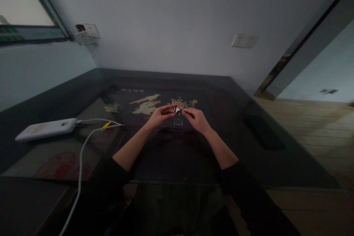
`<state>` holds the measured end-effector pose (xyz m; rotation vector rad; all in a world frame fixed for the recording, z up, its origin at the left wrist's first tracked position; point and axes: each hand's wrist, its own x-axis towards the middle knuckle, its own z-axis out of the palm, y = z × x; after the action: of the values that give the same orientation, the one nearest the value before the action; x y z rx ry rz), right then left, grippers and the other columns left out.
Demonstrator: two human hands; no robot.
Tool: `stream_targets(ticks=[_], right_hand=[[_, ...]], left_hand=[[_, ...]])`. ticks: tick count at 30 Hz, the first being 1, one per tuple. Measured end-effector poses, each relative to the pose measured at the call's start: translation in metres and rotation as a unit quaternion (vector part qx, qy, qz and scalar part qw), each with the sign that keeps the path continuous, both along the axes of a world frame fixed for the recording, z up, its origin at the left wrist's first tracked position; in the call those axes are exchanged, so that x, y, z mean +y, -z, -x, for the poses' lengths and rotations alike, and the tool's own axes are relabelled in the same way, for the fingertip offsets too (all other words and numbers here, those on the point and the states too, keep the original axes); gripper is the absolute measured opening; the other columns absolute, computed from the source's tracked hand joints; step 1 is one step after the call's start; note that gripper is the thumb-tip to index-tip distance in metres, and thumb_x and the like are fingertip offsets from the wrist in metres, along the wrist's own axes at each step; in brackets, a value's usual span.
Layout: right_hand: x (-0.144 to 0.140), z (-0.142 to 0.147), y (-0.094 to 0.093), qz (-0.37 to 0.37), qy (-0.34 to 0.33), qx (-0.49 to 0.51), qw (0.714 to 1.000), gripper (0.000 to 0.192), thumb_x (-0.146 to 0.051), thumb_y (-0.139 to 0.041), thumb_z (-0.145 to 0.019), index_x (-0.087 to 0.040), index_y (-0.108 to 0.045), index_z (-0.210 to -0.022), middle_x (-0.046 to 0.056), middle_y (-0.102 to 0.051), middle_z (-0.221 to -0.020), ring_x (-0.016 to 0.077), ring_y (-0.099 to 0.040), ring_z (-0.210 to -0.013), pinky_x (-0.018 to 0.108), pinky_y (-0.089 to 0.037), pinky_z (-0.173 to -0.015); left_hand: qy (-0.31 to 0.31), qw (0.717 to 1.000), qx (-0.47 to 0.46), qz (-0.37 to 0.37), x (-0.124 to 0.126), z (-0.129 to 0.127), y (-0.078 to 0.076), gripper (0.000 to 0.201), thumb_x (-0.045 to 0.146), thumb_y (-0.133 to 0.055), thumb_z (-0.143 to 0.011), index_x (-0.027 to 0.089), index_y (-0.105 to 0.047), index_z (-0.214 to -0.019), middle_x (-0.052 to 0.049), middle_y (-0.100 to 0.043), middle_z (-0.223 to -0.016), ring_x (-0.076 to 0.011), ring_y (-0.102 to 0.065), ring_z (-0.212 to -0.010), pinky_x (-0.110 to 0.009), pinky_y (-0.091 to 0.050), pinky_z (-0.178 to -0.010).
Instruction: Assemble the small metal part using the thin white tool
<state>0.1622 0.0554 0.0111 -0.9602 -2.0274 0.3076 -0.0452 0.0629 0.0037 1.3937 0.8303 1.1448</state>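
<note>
Both hands meet over the middle of a dark glossy table [171, 155]. Between them is a small black-and-white piece [178, 110], too small to name. My left hand [160, 115] pinches it from the left with thumb and fingers. From the right, my right hand [195, 117] has its thumb and fingertips closed at the piece's other side. Just below the fingertips, on the table, lies a small clear case [178, 122] with something dark and greenish in it.
A white power bank [47, 129] lies at the left, its white cable [80, 158] running over the table's front edge. A dark flat phone-like object [264, 132] rests at the right. Wall sockets [245, 40] are behind the table. A bird picture [146, 104] decorates the tabletop.
</note>
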Motion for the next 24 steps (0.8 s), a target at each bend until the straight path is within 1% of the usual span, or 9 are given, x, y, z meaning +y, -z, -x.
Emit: stream_targets(ticks=[7,11,14,16,20,24], right_hand=[[0.0002,0.0007,-0.0001,-0.001,-0.006,-0.010,1.000,0.021,-0.026,-0.056,-0.090,-0.019,-0.072,-0.102,0.010,-0.072,-0.103,0.0223,-0.067,-0.095,0.038,-0.052,-0.086],[-0.0001,0.0007,-0.0001,0.004,-0.003,-0.006,1.000,0.022,-0.027,-0.056,-0.090,-0.020,-0.072,-0.103,0.009,-0.073,-0.103,0.0224,-0.067,-0.096,0.038,-0.052,-0.086],[-0.0006,0.0005,-0.0006,0.005,0.000,-0.005,1.000,0.022,-0.028,-0.056,-0.090,-0.019,-0.072,-0.103,0.010,-0.073,-0.103,0.0228,-0.067,-0.095,0.037,-0.052,-0.085],[-0.0010,0.0006,-0.0012,0.006,-0.001,-0.006,1.000,0.023,-0.028,-0.056,-0.090,-0.017,-0.072,-0.103,0.011,-0.073,-0.102,0.0229,-0.068,-0.095,0.037,-0.052,-0.085],[-0.0013,0.0010,-0.0020,0.010,0.000,-0.008,1.000,0.023,-0.028,-0.056,-0.090,-0.017,-0.072,-0.104,0.011,-0.072,-0.103,0.0225,-0.067,-0.096,0.037,-0.051,-0.086],[-0.0014,0.0013,-0.0015,0.011,-0.002,-0.007,1.000,0.024,-0.029,-0.055,-0.090,-0.018,-0.072,-0.104,0.011,-0.072,-0.104,0.0233,-0.067,-0.097,0.039,-0.052,-0.087]], left_hand=[[-0.003,1.000,0.009,-0.016,-0.0013,-0.0013,-0.0025,0.050,0.022,-0.076,-0.066,0.015,-0.064,-0.114,-0.004,-0.068,-0.085,-0.0148,-0.063,-0.083,-0.032,-0.047,-0.084],[-0.001,1.000,0.004,-0.016,0.0007,-0.0007,0.0009,0.051,0.023,-0.075,-0.067,0.015,-0.064,-0.116,-0.006,-0.069,-0.091,-0.0158,-0.063,-0.087,-0.033,-0.046,-0.087],[0.002,1.000,-0.002,-0.013,0.0020,-0.0003,0.0035,0.051,0.023,-0.074,-0.068,0.015,-0.064,-0.117,-0.008,-0.069,-0.100,-0.0178,-0.063,-0.093,-0.034,-0.045,-0.089],[0.007,1.000,-0.006,-0.011,0.0022,-0.0002,0.0040,0.052,0.023,-0.074,-0.068,0.016,-0.063,-0.118,-0.008,-0.069,-0.100,-0.0177,-0.062,-0.094,-0.034,-0.045,-0.089],[0.004,1.000,-0.007,-0.011,0.0005,-0.0009,0.0017,0.052,0.023,-0.076,-0.066,0.016,-0.063,-0.117,-0.005,-0.068,-0.090,-0.0145,-0.062,-0.086,-0.031,-0.046,-0.085],[-0.005,1.000,0.003,-0.015,-0.0014,-0.0013,-0.0009,0.050,0.023,-0.077,-0.065,0.017,-0.063,-0.113,-0.003,-0.067,-0.083,-0.0140,-0.062,-0.082,-0.031,-0.046,-0.084]])
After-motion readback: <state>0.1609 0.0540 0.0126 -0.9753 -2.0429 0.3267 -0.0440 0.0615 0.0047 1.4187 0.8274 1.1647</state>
